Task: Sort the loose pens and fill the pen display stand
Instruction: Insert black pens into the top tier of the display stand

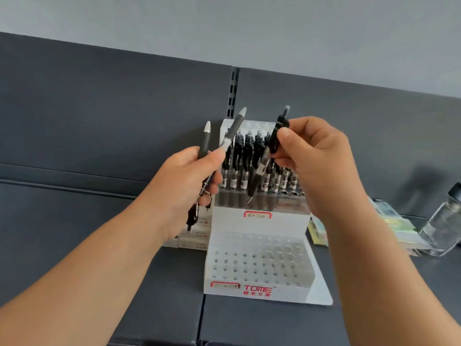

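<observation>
Black pens (243,156) upright in rear tier of white stand (287,221)

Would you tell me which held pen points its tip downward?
The pen in the right hand; the two pens in the left hand point tips up.

A clear glass jar (442,226) with a dark lid sits at the far right, beside pastel pads (399,227), possibly sticky notes. Small white boxes (197,242) are stacked further left, before a dark grey back panel (99,108).
</observation>
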`<state>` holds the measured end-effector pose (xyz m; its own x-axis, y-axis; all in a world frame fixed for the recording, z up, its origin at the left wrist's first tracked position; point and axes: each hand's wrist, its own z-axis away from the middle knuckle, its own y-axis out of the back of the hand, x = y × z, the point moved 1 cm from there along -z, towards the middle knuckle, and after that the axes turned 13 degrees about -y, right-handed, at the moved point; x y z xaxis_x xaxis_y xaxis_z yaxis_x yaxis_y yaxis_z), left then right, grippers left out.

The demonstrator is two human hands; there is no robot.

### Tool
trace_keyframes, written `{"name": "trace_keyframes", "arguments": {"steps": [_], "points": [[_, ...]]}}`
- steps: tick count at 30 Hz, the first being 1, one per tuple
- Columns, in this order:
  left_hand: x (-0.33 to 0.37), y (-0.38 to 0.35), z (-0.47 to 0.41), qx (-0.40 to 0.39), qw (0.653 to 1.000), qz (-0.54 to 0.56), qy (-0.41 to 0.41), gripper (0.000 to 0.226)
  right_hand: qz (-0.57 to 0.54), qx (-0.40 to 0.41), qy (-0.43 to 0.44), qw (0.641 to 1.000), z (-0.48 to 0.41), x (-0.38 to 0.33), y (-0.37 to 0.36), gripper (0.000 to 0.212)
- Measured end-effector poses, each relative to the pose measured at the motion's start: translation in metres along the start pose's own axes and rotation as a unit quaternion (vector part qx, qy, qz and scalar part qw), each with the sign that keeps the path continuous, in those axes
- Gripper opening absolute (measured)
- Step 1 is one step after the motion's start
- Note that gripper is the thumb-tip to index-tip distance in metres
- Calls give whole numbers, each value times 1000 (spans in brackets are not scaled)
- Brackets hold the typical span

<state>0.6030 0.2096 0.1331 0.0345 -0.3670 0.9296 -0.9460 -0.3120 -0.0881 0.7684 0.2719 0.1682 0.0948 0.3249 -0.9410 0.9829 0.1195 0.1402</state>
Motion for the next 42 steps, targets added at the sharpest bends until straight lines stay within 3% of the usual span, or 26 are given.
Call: {"name": "trace_keyframes", "arguments": {"steps": [9,18,35,37,39,42], "points": [[7,-34,3,4,1000,13,9,10,86,95,65,990,-21,4,45,14],[10,-46,1,-9,1000,13,-2,8,195,67,8,979,-25,41,37,8],[4,-45,0,-11,1000,26,-10,3,230,58,-31,971,-24,47,37,12],[5,-46,0,-24,1000,12,-15,4,200,84,-30,976,-21,40,45,12],[6,-48,0,-48,999,-15,-20,5,62,93,-45,993,-16,32,54,16],[6,-55,0,-81,996,-44,-18,8,-125,-10,-112,986,-5,26,57,15]]}}
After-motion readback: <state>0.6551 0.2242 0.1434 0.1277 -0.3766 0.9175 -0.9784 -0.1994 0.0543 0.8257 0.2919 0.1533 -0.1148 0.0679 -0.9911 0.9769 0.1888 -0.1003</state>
